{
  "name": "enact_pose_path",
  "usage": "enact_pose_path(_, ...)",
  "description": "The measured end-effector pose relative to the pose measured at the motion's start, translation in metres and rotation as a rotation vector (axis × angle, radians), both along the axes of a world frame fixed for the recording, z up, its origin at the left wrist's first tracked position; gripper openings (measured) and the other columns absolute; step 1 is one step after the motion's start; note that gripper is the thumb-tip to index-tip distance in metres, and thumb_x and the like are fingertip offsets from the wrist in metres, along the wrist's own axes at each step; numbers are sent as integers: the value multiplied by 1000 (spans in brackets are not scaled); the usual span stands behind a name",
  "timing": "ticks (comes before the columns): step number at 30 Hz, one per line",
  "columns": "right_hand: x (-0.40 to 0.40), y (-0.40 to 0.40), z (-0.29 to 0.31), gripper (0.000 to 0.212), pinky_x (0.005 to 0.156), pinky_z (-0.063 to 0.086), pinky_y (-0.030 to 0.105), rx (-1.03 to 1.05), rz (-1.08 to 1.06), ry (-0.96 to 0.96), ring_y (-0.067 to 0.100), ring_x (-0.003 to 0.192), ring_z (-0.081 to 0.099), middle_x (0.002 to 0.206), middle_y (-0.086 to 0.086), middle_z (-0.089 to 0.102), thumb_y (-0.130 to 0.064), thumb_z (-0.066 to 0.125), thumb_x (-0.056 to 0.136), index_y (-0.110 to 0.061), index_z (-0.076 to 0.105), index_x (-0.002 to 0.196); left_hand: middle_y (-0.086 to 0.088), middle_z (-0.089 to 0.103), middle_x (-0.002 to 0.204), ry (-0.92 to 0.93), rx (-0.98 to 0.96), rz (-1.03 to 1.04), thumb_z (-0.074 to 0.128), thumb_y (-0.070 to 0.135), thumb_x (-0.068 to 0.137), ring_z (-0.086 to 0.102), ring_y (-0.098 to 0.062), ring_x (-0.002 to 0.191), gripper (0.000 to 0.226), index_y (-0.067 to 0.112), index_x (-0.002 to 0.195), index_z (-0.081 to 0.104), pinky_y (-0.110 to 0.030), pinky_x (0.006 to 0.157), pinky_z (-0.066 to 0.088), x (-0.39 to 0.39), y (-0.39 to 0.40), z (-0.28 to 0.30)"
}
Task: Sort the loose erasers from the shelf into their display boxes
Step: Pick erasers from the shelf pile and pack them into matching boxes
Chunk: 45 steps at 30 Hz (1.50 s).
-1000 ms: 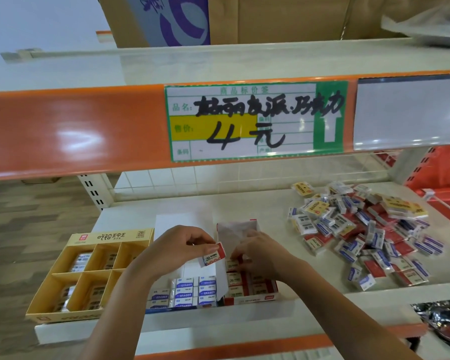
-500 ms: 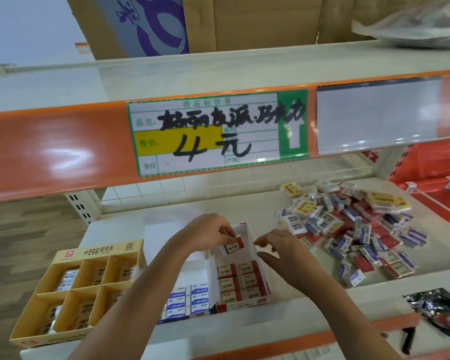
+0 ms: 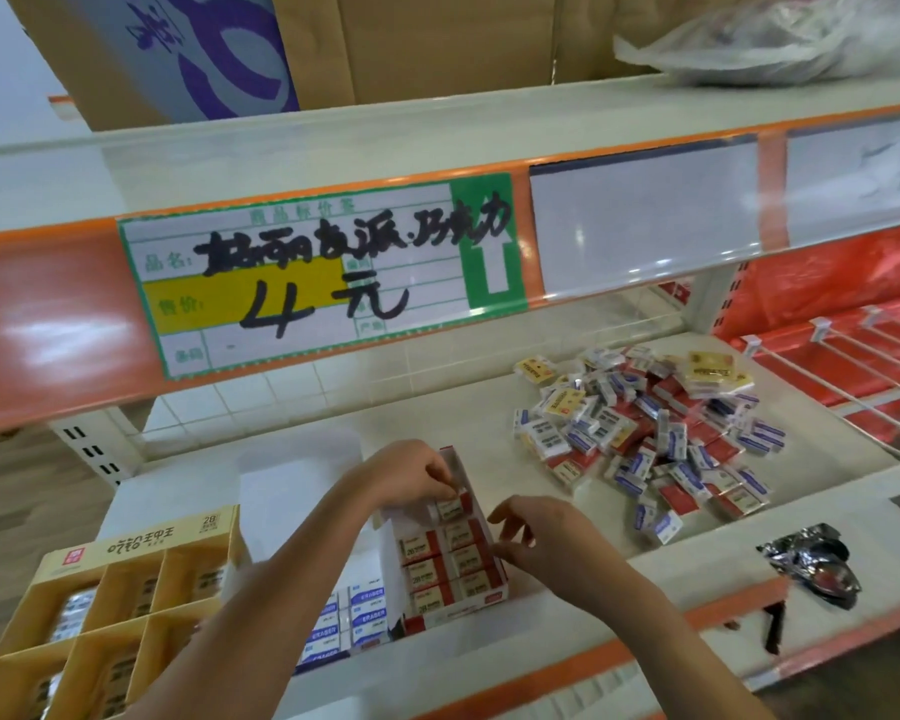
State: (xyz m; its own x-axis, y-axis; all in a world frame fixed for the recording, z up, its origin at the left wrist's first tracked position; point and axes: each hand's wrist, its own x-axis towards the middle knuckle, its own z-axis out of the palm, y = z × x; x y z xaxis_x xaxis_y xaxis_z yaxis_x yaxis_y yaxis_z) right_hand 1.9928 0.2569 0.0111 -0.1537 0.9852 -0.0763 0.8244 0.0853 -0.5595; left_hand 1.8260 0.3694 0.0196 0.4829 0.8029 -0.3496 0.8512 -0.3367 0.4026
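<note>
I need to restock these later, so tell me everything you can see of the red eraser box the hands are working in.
The red eraser box is a small open cardboard tray, red outside and white inside, with its flap raised at the far end. It sits near the shelf's front edge, right of the blue eraser box. Two columns of red-and-white erasers fill it. The left hand lowers one more eraser into the far end; the right hand touches its right wall.

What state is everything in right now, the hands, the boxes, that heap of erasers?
Left hand: pinching a red eraser into the red box.
Right hand: open, touching that box's side.
Red box: open, nearly full.
Blue box: open, partly filled.
Eraser heap: loose, unsorted.
</note>
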Motion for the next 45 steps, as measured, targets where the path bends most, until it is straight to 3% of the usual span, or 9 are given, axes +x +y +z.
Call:
enact_pose_path(8,-1,-2,1,29,77,41,17,-66,-26,27,7,91,52,107,-8,62,-36,56,91,-24,57,118,5,68,98,36,123,17,63,26,86,60,-9,84,18,20,102,71,-20,69,40,2,2,-3)
enact_pose_path(18,-1,-2,-1,29,79,46,18,-110,-50,52,7,93,58,108,-8,64,-35,55,92,-24,57,119,12,62,83,2,144,-11,62,31,87,58,-4,75,15,21,94,71,-14,61,36,-1,-6,-11)
enact_pose_path(24,-1,-3,-2,29,75,55,25,-142,-62,71,10,91,61,107,-7,64,-36,55,92,-24,57,118,10,61,87,77,242,1,61,36,87,57,-7,77,17,22,94,69,-19,65,40,0,-11,-13)
enact_pose_path(28,0,-3,-4,30,77,49,20,-128,-59,60,9,94,60,109,-6,65,-37,54,93,-22,57,119,5,66,88,216,308,29,55,45,89,61,-11,77,26,21,92,66,-21,62,42,0,-15,-15)
enact_pose_path(30,0,-3,-4,30,79,47,20,-129,-59,64,9,96,60,110,-6,65,-37,53,93,-22,57,119,4,66,86,214,286,30,55,45,89,61,-11,76,28,20,91,67,-20,56,37,1,-15,-16)
enact_pose_path(34,1,-2,-5,31,82,47,22,-138,-56,60,10,97,59,109,-5,65,-37,53,93,-21,57,119,4,67,87,211,279,29,55,46,89,62,-12,78,28,20,90,67,-22,61,42,2,-18,-15)
enact_pose_path(37,1,-1,-7,31,82,47,22,-129,-49,48,11,98,59,110,-4,65,-38,52,93,-21,57,119,5,67,88,209,307,30,55,45,89,61,-11,78,24,23,91,66,-22,66,45,2,-20,-16)
enact_pose_path(45,11,3,-2,36,82,45,21,-16,-7,-38,8,93,56,110,-6,63,-44,49,93,-22,56,122,7,66,90,192,428,95,53,40,91,59,-10,77,21,24,96,66,-21,60,40,3,-28,5)
